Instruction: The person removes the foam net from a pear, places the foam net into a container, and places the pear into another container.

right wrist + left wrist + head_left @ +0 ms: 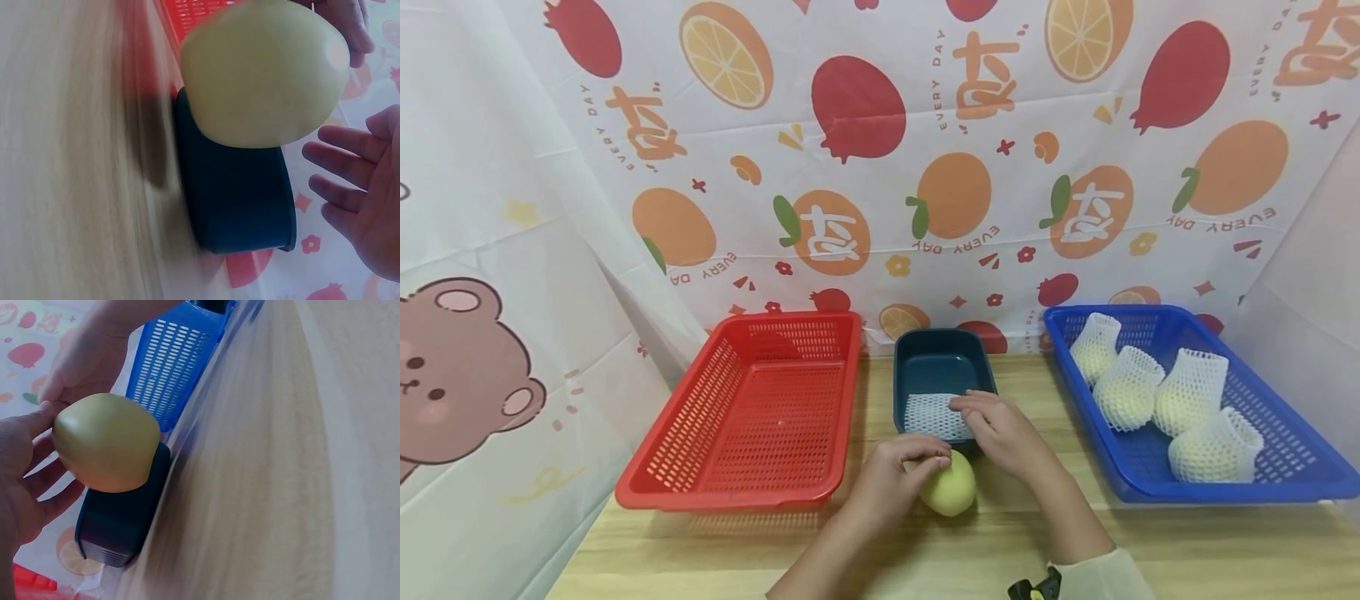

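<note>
My left hand (895, 482) holds a smooth, rounded yellow-green fruit (951, 487) by its upper end, thumb and fingers curled at it. In the left wrist view the fruit (109, 444) appears in front of the dark teal bin (119, 519). White foam fruit nets (928, 415) lie flat at the near end of that bin. My right hand (1011, 433) is over the bin's near right corner, its fingertips close to the nets; contact is unclear. The right wrist view has its fingers (350, 165) loosely extended and apart from the fruit, holding nothing.
A red plastic basket (847, 400) with perforated sides stands on the left of the wooden table (880, 558). On the right, a blue basket (1120, 483) contains several pale fruits in white foam nets (1123, 390). A fruit-print cloth (880, 217) hangs behind.
</note>
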Tool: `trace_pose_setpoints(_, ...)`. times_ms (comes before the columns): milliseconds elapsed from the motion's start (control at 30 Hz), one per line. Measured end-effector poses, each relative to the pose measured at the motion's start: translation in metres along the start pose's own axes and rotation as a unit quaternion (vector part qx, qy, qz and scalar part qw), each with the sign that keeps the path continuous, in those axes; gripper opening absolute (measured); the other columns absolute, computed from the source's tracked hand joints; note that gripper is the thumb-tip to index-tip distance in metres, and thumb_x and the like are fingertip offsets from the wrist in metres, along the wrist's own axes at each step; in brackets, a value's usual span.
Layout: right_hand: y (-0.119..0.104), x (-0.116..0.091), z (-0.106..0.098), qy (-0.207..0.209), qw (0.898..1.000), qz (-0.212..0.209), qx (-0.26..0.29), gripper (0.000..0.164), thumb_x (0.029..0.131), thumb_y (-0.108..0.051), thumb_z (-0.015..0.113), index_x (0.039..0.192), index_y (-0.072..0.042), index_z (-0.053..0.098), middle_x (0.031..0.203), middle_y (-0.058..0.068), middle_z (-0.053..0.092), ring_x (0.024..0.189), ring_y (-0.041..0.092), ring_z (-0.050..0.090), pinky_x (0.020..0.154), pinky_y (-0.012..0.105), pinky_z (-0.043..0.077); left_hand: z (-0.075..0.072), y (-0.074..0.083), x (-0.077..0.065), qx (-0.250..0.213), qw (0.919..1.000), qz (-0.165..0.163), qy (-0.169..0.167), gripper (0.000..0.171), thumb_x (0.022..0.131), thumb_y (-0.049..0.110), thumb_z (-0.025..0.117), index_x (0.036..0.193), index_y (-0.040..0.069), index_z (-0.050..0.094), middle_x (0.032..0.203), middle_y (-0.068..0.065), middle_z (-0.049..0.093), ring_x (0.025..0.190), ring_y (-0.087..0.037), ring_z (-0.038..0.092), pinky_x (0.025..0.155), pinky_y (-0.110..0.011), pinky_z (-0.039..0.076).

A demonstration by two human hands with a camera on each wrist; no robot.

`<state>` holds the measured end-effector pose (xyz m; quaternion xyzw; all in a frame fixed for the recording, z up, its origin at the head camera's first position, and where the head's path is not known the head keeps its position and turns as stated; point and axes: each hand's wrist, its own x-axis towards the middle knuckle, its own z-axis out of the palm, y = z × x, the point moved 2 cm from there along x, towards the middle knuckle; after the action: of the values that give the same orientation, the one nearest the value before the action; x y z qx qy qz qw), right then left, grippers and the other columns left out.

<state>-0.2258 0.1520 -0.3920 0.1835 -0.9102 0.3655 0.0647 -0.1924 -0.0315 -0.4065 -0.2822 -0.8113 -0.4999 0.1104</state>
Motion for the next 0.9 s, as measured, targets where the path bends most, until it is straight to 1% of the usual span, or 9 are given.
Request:
trace_pose_setpoints(167,-0.005,-0.002,-0.001,-0.003,1.0,-0.01,0.019,0.031,0.1,-0.026,0.041,0.118,-0.018,0.066,0.123,-0.002,0.063,0.121,0.02,0.053,0.102,0.044,0.041,-0.002,0.003,0.001,-0.018,0.9993,0.006,0.033,0.008,0.082,0.019,0.071,0.088,0.015,0.075,0.093,0.01,0.071,0.092,-0.008,0.066,0.082,-0.024,0.052)
trace_pose_setpoints(267,-0.006,-0.003,-0.003,-0.011,0.999,-0.007,0.044,0.03,0.1,-0.028,0.043,0.116,-0.02,0.066,0.117,-0.005,0.065,0.112,0.015,0.058,0.096,0.04,0.047,-0.003,0.004,0.001,-0.031,0.9979,0.014,0.055,0.007,0.082,0.016,0.071,0.087,0.014,0.075,0.092,0.008,0.071,0.092,-0.011,0.066,0.084,-0.026,0.052)
trace_pose_setpoints(367,-0.007,-0.004,-0.005,-0.029,0.997,-0.01,0.077,0.027,0.099,-0.029,0.046,0.116,-0.022,0.066,0.112,-0.006,0.067,0.105,0.013,0.061,0.09,0.036,0.051,-0.004,0.005,0.001,-0.031,0.9965,0.028,0.073,0.006,0.081,0.014,0.072,0.087,0.013,0.075,0.091,0.007,0.071,0.091,-0.013,0.067,0.085,-0.027,0.052)
trace_pose_setpoints(433,-0.006,-0.005,-0.006,-0.043,0.995,-0.012,0.091,0.025,0.097,-0.029,0.05,0.116,-0.023,0.065,0.111,-0.006,0.067,0.103,0.012,0.061,0.087,0.034,0.052,-0.005,0.005,0.001,-0.024,0.9957,0.039,0.08,0.006,0.082,0.013,0.072,0.087,0.012,0.075,0.09,0.006,0.071,0.09,-0.012,0.067,0.085,-0.026,0.052)
trace_pose_setpoints(533,-0.006,-0.005,-0.007,-0.067,0.993,-0.017,0.095,0.025,0.094,-0.031,0.054,0.117,-0.026,0.064,0.112,-0.008,0.066,0.1,0.011,0.061,0.084,0.032,0.052,-0.006,0.005,0.001,-0.014,0.9947,0.055,0.086,0.007,0.083,0.015,0.07,0.088,0.012,0.075,0.09,0.005,0.072,0.09,-0.01,0.066,0.084,-0.024,0.052)
trace_pose_setpoints(633,-0.007,-0.006,-0.007,-0.097,0.99,-0.014,0.103,0.031,0.091,-0.036,0.058,0.121,-0.026,0.062,0.116,-0.009,0.063,0.098,0.011,0.059,0.082,0.032,0.05,-0.007,0.005,0.001,-0.015,0.9934,0.068,0.092,0.01,0.085,0.017,0.068,0.09,0.011,0.074,0.091,0.004,0.071,0.091,-0.01,0.066,0.084,-0.024,0.052)
trace_pose_setpoints(767,-0.01,-0.008,-0.005,-0.14,0.983,-0.004,0.122,0.042,0.087,-0.044,0.062,0.126,-0.029,0.057,0.123,-0.009,0.058,0.101,0.013,0.057,0.082,0.034,0.05,-0.01,0.007,0.001,-0.016,0.992,0.072,0.103,0.014,0.086,0.02,0.067,0.091,0.01,0.074,0.091,0.003,0.071,0.091,-0.011,0.066,0.083,-0.025,0.053)
trace_pose_setpoints(800,-0.01,-0.008,-0.004,-0.148,0.981,-0.003,0.126,0.043,0.086,-0.044,0.063,0.126,-0.031,0.056,0.125,-0.008,0.057,0.103,0.013,0.057,0.083,0.035,0.05,-0.011,0.008,0.001,-0.015,0.9916,0.074,0.105,0.014,0.087,0.02,0.066,0.091,0.009,0.074,0.091,0.003,0.071,0.091,-0.011,0.066,0.082,-0.025,0.053)
trace_pose_setpoints(900,-0.011,-0.009,-0.002,-0.166,0.976,-0.003,0.139,0.045,0.084,-0.044,0.067,0.126,-0.037,0.054,0.127,-0.009,0.055,0.105,0.014,0.057,0.085,0.034,0.05,-0.012,0.009,0.001,-0.013,0.9913,0.067,0.112,0.015,0.087,0.022,0.066,0.092,0.01,0.074,0.092,0.003,0.07,0.092,-0.011,0.065,0.083,-0.025,0.053)
